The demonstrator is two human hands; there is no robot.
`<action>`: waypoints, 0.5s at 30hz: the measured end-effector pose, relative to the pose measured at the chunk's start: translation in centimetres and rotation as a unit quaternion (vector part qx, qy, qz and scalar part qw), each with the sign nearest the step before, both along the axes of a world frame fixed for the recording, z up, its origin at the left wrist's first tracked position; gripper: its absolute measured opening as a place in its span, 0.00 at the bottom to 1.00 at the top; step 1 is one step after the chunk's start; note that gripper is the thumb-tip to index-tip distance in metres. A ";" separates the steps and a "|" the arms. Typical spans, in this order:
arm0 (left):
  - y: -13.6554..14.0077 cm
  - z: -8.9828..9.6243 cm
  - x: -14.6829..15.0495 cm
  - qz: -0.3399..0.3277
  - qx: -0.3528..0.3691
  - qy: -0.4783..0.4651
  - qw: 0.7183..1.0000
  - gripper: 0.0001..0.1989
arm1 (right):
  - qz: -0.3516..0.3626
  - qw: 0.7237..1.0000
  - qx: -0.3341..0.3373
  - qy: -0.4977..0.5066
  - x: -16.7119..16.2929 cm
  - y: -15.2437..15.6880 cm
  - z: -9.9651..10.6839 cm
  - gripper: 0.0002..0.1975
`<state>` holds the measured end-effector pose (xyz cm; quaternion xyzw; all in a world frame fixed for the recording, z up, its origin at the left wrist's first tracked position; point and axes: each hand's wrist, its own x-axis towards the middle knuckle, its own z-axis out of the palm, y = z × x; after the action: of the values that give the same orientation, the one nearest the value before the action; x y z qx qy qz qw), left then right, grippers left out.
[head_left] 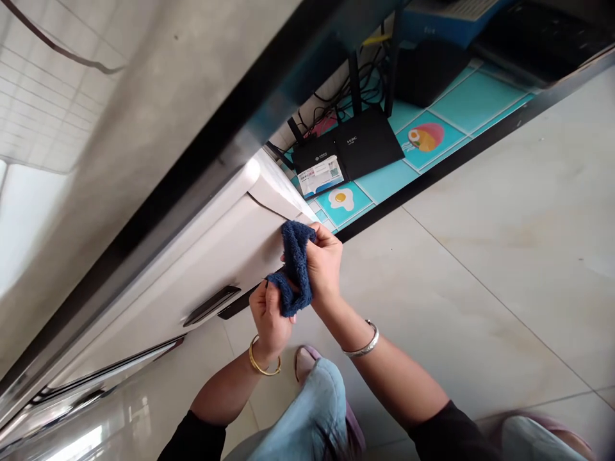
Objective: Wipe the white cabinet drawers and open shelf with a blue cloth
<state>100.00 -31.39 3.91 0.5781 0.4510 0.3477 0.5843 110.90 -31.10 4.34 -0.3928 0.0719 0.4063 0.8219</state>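
A dark blue fluffy cloth [298, 266] is bunched between both hands, in front of the white drawer cabinet [211, 256]. My left hand [271, 317], with a gold bangle at the wrist, is closed on the cloth's lower end. Higher and to the right, my right hand [324, 262] pinches the upper part of the cloth; a silver bangle circles that wrist. Some fingertips are hidden behind the fabric. Whether the cloth touches the cabinet's corner I cannot tell.
Two black router-like boxes [369, 141] with antennas and tangled cables sit on a shelf with a turquoise patterned cover [423, 153]. A dark-edged grey top [202, 83] spans the upper left. A dark drawer handle [211, 306] juts out. Pale floor tiles [504, 224] lie right.
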 end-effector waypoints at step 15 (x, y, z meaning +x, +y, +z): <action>0.1 0.6 -0.1 0.002 0.014 -0.033 0.999 0.28 | -0.004 1.000 0.002 0.000 -0.1 -0.1 0.0 0.14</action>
<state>99.90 -31.33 4.52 0.5736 0.4281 0.3743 0.5897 110.77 -31.16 4.38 -0.3907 0.0730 0.4031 0.8244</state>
